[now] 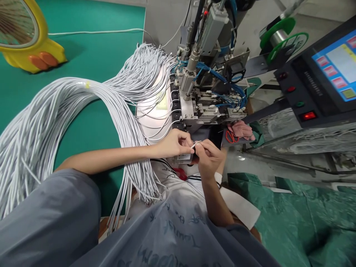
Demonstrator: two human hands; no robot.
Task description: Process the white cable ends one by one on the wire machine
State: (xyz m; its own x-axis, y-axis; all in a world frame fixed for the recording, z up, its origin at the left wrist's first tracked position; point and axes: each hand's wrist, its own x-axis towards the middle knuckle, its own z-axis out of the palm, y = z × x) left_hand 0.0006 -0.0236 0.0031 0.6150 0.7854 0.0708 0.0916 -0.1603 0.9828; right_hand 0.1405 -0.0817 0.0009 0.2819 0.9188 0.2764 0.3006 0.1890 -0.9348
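Green mat (pixel 94 16) covers the table on the left; grey floor (pixel 236 159) shows on the right. Yellow fan (pixel 54 52) stands on the mat, top left, cut by the frame edge. Big white bundle (pixel 69 89) arches over the mat, yellow tape around it, loose ends hanging off the near edge. More white leads (pixel 141 66) fan out behind it toward the machine (pixel 189 89), top center, which has metal cylinders and blue tubes. Several leads curve over a pale panel (pixel 151 124) bearing a yellow note (pixel 161 101), ends at the machine's black edge strip.

Cable (pixel 196 144), short white piece visible, is between both hands in front of the machine, above the lap. Left hand (pixel 176 143): thumb and fingers pinched on it, forearm across the bundle. Right hand (pixel 208 157): fingers curled, thumb and index pinching it close to the left fingertips. Labelled box (pixel 183 157) sits just below the left hand.

Right of the hands: dark phone-like slab (pixel 215 135), red-handled scissors (pixel 231 137), pink cloth (pixel 241 129) next to them. Farther right, screen (pixel 338 63) lit, green-flanged spool (pixel 279 37) beyond. Green tarp (pixel 283 215) lies bottom right.
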